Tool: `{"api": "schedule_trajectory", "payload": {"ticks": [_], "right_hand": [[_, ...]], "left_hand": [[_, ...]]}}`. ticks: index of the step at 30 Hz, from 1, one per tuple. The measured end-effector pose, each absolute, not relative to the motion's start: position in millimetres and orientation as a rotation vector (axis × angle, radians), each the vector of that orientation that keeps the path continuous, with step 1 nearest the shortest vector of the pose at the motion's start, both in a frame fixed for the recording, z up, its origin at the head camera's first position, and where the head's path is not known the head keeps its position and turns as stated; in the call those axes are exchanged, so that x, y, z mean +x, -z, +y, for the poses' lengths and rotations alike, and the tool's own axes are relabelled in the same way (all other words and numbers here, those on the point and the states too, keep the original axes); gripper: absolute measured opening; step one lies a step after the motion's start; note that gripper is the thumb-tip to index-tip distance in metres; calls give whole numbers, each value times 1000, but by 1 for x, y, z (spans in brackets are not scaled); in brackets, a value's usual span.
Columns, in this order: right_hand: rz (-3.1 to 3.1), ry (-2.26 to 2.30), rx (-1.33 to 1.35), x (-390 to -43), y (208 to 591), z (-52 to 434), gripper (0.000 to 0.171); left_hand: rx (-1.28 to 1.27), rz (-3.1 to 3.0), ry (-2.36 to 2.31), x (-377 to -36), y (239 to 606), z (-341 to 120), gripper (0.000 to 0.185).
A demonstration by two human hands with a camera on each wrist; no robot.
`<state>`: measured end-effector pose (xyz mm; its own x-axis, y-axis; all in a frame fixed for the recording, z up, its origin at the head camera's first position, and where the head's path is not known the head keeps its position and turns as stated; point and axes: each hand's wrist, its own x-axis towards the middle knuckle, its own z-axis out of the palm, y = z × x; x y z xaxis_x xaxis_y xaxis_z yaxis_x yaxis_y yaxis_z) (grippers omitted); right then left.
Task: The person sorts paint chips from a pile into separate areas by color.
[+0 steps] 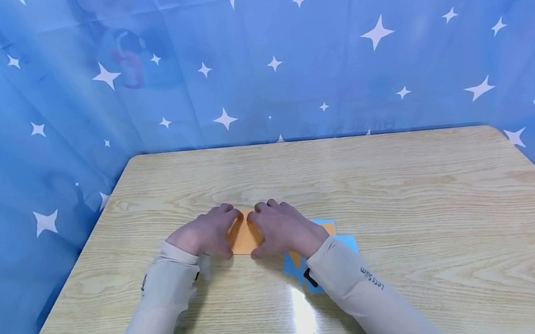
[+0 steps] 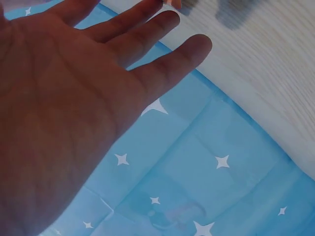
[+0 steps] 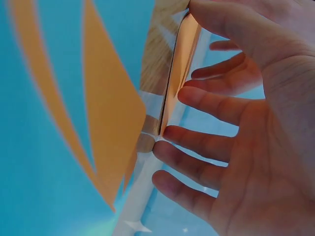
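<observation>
wooden table (image 1: pixel 404 200) | hands (image 1: pixel 250 231) cover orange paper (image 1: pixel 244 240) | fold hidden

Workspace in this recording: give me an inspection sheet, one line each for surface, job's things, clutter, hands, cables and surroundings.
Surface: light wooden table with rounded corners, glare spot near the front edge.
Job's things: orange paper lying flat under both hands.
Clutter: blue and orange sheets partly under the right forearm.
Hands: left hand and right hand rest on the orange paper, fingertips nearly meeting at its far edge; the wrist views show fingers fairly straight.
Cables: nothing seen.
Surroundings: blue star-printed curtain closes in the table at the back and both sides.
</observation>
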<state>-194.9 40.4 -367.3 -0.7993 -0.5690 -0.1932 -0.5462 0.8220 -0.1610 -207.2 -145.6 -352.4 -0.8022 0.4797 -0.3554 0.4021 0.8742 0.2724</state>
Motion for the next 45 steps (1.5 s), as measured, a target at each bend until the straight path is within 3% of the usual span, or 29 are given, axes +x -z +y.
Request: {"api": "schedule_trajectory", "payload": {"ticks": [12,25,45], "right_hand": [[2744,320,-854,-194,355,56,82],[2818,436,-820,-178,325,94,86],[3007,488,-769,-147,301,177,91]], "left_hand": [[703,2725,-192,-193,331,-136,76],[705,2805,-144,-179,302,-104,92],[838,2802,-203,-162,279,-45,94]]}}
